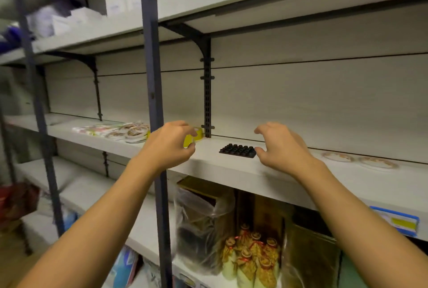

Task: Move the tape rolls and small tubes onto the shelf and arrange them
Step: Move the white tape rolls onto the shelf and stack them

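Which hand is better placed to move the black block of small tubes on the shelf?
Right. The right hand has its thumb and fingers spread at the right edge of the tubes. The left hand is busy gripping the yellow tape.

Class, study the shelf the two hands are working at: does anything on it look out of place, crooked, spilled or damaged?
Nothing stands out. The block of small black tubes sits flat on the shelf by the right hand; the left hand holds a yellow tape roll. Nothing looks spilled or broken, though the edges are blurred.
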Demonstrator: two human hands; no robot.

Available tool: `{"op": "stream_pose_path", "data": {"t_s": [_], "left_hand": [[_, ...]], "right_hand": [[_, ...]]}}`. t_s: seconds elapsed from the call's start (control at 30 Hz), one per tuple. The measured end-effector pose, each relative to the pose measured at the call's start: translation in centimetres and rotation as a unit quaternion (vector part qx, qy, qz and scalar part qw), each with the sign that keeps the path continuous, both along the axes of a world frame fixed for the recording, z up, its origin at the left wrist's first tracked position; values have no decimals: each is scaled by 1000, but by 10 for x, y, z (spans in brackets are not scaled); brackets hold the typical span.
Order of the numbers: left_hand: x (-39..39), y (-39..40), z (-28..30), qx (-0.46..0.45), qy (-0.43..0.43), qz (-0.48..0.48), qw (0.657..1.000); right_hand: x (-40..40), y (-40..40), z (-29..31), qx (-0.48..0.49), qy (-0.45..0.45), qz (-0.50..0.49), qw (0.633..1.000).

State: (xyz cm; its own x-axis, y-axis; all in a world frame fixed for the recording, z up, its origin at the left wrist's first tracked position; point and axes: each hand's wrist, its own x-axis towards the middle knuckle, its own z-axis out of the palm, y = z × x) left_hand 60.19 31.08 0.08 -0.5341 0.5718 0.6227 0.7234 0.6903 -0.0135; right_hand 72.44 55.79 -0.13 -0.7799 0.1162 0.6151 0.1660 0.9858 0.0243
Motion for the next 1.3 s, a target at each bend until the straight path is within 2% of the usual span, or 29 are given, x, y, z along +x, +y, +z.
{"op": "stream_pose_path", "data": {"t_s": [0.43,0.83,1.0,1.3], "left_hand": [[-113,-128,2,7,16,-1,1000],[-206,-221,-8,18,9,18,1000],[-257,-245,-13,14,11,32,999],[-359,-260,-4,-2,14,27,1000]], "right_hand": [[-113,-140,1,-3,10,20,1000],[-199,-248,-1,16,28,90,995],[-253,-276,-4,28,32,110,993],[-358,-290,-6,6,9,88,996]]}}
